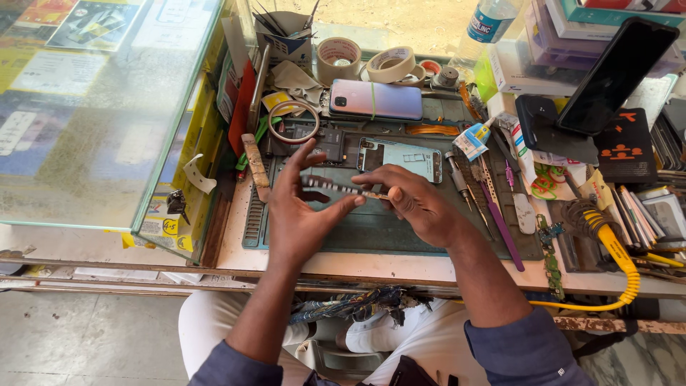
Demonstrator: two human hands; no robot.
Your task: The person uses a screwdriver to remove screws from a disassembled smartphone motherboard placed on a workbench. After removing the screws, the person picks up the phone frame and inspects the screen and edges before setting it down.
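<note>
Both hands hold a thin, narrow strip (341, 189) with small dark marks just above a dark green work mat (371, 227). My left hand (304, 207) pinches its left end with fingers spread. My right hand (413, 200) grips the right end near a brownish tip. Behind the hands lies an opened phone frame (400, 155) with its inside facing up. A closed phone (376, 99) with a pink-blue back and a green band lies farther back.
A glass display case (107, 107) stands at left. Tape rolls (339, 58) and a tool cup (286, 36) sit at the back. Screwdrivers (464, 189) and a purple pry tool (500, 221) lie right of the mat, with a yellow coiled cable (622, 257), a leaning black phone (616, 75) and boxes beyond.
</note>
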